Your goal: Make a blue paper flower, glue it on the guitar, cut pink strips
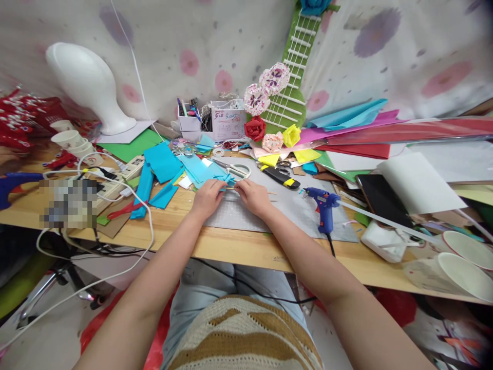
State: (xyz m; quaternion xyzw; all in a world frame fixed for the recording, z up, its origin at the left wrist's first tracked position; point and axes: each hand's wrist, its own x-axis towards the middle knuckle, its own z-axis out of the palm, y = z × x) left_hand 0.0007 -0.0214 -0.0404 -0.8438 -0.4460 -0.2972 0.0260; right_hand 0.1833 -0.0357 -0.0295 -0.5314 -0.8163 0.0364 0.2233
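Note:
My left hand point(209, 199) and my right hand point(252, 196) meet over the grey cutting mat point(300, 216). Both have their fingers pinched around a small piece of blue crepe paper point(230, 179). What looks like a thin stick runs between the fingertips; the fingers partly hide it. Just behind the hands lie scissors point(239, 169) with pale handles, beside light-blue paper sheets point(196, 169). A black and yellow utility knife point(279, 176) rests past my right hand. Farther right, a blue hot glue gun point(322, 205) sits on the mat.
Cut blue paper point(164, 162) and a power strip point(115, 182) with white cables lie to the left. A white foam head form point(87, 85) and a green guitar-shaped craft point(292, 97) with paper flowers stand behind. Paper cups point(466, 275) are at the right edge.

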